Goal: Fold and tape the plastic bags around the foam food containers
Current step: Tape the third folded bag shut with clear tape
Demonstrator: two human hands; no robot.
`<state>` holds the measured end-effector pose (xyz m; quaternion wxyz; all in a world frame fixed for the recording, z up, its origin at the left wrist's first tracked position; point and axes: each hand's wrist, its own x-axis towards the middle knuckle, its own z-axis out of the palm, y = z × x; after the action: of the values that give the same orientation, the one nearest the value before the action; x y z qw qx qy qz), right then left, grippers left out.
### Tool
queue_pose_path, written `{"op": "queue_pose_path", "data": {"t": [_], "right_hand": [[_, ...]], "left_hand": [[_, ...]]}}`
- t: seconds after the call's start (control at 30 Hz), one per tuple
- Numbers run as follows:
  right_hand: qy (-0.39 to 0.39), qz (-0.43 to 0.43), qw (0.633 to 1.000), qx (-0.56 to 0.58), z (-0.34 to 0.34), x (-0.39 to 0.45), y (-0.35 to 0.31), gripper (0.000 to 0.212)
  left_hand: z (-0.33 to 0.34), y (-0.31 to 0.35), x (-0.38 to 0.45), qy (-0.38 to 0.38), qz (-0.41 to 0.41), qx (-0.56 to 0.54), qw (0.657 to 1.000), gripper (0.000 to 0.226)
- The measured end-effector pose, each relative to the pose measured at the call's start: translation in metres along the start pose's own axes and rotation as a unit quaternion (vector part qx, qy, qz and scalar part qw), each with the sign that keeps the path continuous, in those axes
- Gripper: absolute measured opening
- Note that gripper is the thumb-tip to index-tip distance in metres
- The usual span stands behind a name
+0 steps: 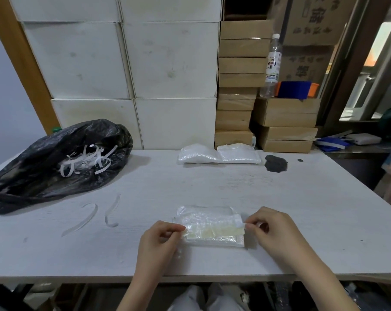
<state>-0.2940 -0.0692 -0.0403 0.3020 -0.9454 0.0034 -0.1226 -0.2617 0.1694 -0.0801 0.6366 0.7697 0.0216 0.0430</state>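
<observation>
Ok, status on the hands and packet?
Left hand, right hand: both pinching the strip's ends. Packet flat on table. Nothing in the way.

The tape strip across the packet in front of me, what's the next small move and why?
Probably lower the tape strip and press it flat: left hand and right hand each pinch one end, stretched over the folded bagged packet, so it looks lined up.

Packing/stock rm, stacked cartons point(241, 86), worktable point(212, 185)
</observation>
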Motion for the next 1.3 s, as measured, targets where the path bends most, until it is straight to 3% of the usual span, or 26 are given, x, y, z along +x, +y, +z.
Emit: {"op": "queue_pose_path", "data": {"t": [0.17, 0.27, 0.37, 0.47, 0.57, 0.7, 0.8, 0.93, 1.1, 1.3], "right_hand": [[0.074, -0.020, 0.997, 0.026, -0.009, 0.003, 0.008, 0.024], [0.132, 0.013, 0.987, 0.088, -0.013, 0.007, 0.011, 0.031], [0.179, 0.037, 0.979, 0.093, -0.018, 0.017, 0.002, 0.021], [0.193, 0.005, 0.977, 0.093, -0.018, 0.038, -0.026, 0.006], [0.142, -0.027, 0.986, 0.087, -0.003, 0.071, -0.066, 0.007], [0.055, -0.120, 0.991, -0.027, 0.042, 0.116, -0.119, 0.015], [-0.043, -0.175, 0.976, -0.123, 0.085, 0.139, -0.140, 0.022], [-0.145, -0.184, 0.952, -0.200, 0.128, 0.148, -0.143, 0.024], [-0.190, -0.174, 0.946, -0.195, 0.146, 0.152, -0.141, 0.022], [-0.245, -0.121, 0.956, -0.102, 0.143, 0.159, -0.135, 0.027]], "left_hand": [[0.000, 0.001, -0.001, -0.003, -0.001, -0.007, 1.000, 0.019], [-0.001, 0.000, -0.001, -0.002, 0.002, 0.001, 1.000, 0.020], [-0.001, -0.002, 0.001, -0.001, 0.008, 0.021, 1.000, 0.025], [-0.001, -0.002, 0.000, -0.005, 0.012, 0.030, 0.999, 0.025], [-0.001, -0.003, 0.000, -0.004, 0.025, 0.032, 0.999, 0.027], [-0.001, -0.004, 0.000, -0.004, 0.037, 0.039, 0.999, 0.031], [-0.002, -0.003, 0.000, -0.022, 0.040, 0.041, 0.998, 0.038], [-0.003, -0.002, 0.000, -0.035, 0.037, 0.056, 0.997, 0.045], [-0.004, 0.001, -0.001, -0.041, 0.039, 0.059, 0.997, 0.044], [-0.004, 0.000, -0.002, -0.039, 0.040, 0.061, 0.997, 0.043]]}}
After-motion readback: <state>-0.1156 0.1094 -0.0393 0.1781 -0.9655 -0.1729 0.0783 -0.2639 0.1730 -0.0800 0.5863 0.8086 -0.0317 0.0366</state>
